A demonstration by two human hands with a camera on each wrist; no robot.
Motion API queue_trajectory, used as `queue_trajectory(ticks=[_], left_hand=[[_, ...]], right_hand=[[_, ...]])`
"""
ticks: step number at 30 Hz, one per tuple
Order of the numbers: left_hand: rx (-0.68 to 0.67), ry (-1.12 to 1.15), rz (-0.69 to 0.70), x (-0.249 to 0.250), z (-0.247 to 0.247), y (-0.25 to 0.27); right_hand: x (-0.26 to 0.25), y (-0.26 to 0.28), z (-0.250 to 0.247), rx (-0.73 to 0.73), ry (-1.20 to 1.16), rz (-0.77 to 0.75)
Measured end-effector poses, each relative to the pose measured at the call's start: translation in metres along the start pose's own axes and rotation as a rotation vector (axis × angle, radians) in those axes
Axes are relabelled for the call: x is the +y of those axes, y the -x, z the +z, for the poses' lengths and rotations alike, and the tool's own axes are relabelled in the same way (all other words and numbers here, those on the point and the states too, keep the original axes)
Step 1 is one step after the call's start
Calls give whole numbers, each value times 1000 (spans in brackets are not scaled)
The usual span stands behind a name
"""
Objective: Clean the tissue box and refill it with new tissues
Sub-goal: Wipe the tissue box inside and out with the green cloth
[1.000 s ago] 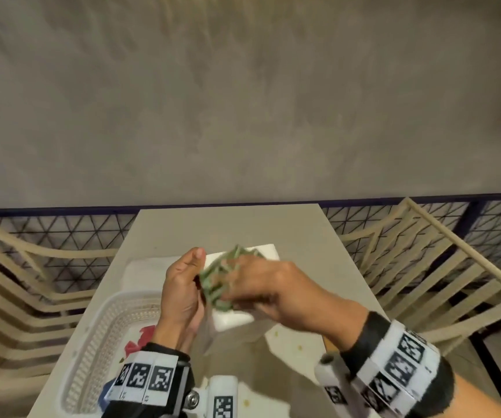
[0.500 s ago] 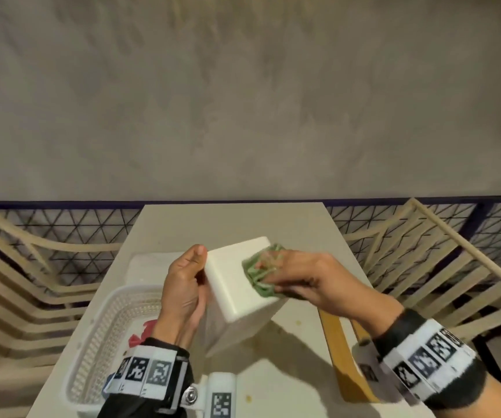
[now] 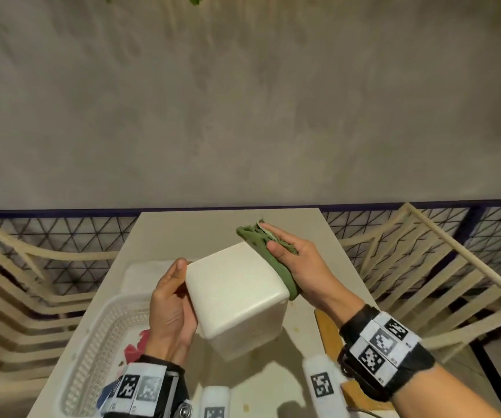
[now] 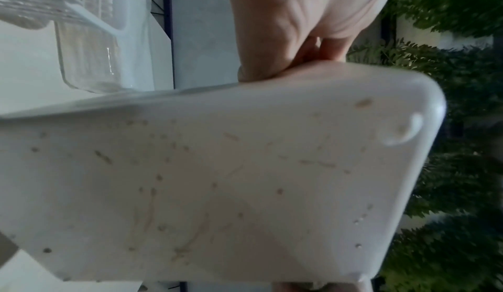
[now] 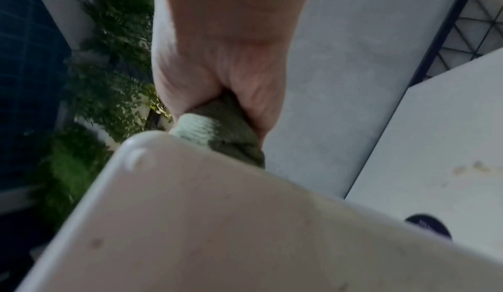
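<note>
A white cube-shaped tissue box (image 3: 237, 294) is tilted above the table (image 3: 213, 224). My left hand (image 3: 172, 300) grips its left side, thumb at the top edge. My right hand (image 3: 300, 267) holds a folded green cloth (image 3: 273, 260) flat against the box's right side, thumb over the cloth. In the left wrist view the box (image 4: 245, 178) shows brownish specks and smears beside my left hand (image 4: 299, 27). In the right wrist view the cloth (image 5: 217, 133) is bunched under my right hand (image 5: 226, 49), against the box's corner (image 5: 217, 232).
A white slotted basket (image 3: 92, 342) holding something red (image 3: 133, 349) sits left of the box, with a clear container (image 3: 140, 273) behind it. A wooden board (image 3: 327, 327) lies at the right. Slatted chairs (image 3: 17, 282) (image 3: 424, 267) flank the table.
My right hand has swept the cloth from the box's top face over to its right side. The box has turned a little in my left hand.
</note>
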State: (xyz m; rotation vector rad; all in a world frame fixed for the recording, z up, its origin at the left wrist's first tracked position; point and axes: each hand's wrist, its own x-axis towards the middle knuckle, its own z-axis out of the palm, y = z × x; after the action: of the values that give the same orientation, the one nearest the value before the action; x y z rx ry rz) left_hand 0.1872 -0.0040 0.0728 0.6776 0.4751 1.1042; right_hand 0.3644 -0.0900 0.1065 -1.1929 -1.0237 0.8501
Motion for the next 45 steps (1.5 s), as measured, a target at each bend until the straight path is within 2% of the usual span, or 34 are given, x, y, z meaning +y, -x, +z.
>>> queue_trajectory(ticks=[3, 5, 7, 10, 11, 13, 15, 17, 19, 21, 23, 25, 27, 29, 31, 32, 33, 35, 37, 38, 40, 42, 43, 45], left_hand=[[30, -12, -33, -1, -7, 1], [-3, -88, -56, 2, -13, 1], [-91, -327, 17, 12, -20, -3], [-288, -856, 133, 23, -23, -8], [-334, -949, 136, 22, -19, -7], [-364, -989, 145, 16, -7, -1], [-307, -941, 149, 7, 2, 3], [-183, -811, 124, -1, 5, 5], [-90, -605, 85, -6, 0, 4], [-40, -378, 64, -9, -6, 4], [-42, -200, 36, -7, -12, 5], [-88, -130, 4, -4, -20, 5], [-99, -158, 0, -1, -27, 7], [-88, -197, 15, -1, -26, 9], [-86, -202, 10, -5, -21, 9], [-82, -189, 13, -7, -19, 8], [-84, -172, 16, -7, -17, 7], [-91, -125, -13, -4, -22, 5], [-149, -98, -46, 0, -27, 6], [-169, -102, -54, 0, -28, 9], [-162, -138, -37, -5, -27, 11], [-119, -170, -11, -12, -23, 9], [-107, -160, -4, -15, -20, 9], [-87, -128, -14, -17, -19, 11]], right_hand=[[-4, -5, 4, -93, 175, -14], [-9, -6, 5, -135, 237, -45], [-16, -8, 5, -204, 278, -65], [-28, -12, 9, -253, 461, -89], [-29, -14, 14, -268, 565, -114], [-26, -15, 30, -320, 767, -179], [-17, -16, 44, -334, 874, -248], [-8, -17, 52, -274, 916, -312], [3, -13, 62, -158, 938, -368], [15, 4, 76, -102, 992, -446], [19, 27, 85, -167, 1015, -546], [22, 39, 69, -226, 952, -576], [29, 37, 36, -113, 903, -525], [34, 25, 4, 45, 898, -378], [35, 14, 5, 114, 926, -274], [34, 13, 19, 96, 933, -287], [30, 16, 36, 53, 923, -362], [29, 33, 57, -141, 910, -541], [33, 43, 44, -326, 930, -604], [36, 40, 28, -329, 937, -572], [36, 26, 3, -171, 949, -422], [30, 19, 13, -35, 969, -371], [27, 21, 29, -49, 937, -420], [27, 34, 62, -200, 894, -558]])
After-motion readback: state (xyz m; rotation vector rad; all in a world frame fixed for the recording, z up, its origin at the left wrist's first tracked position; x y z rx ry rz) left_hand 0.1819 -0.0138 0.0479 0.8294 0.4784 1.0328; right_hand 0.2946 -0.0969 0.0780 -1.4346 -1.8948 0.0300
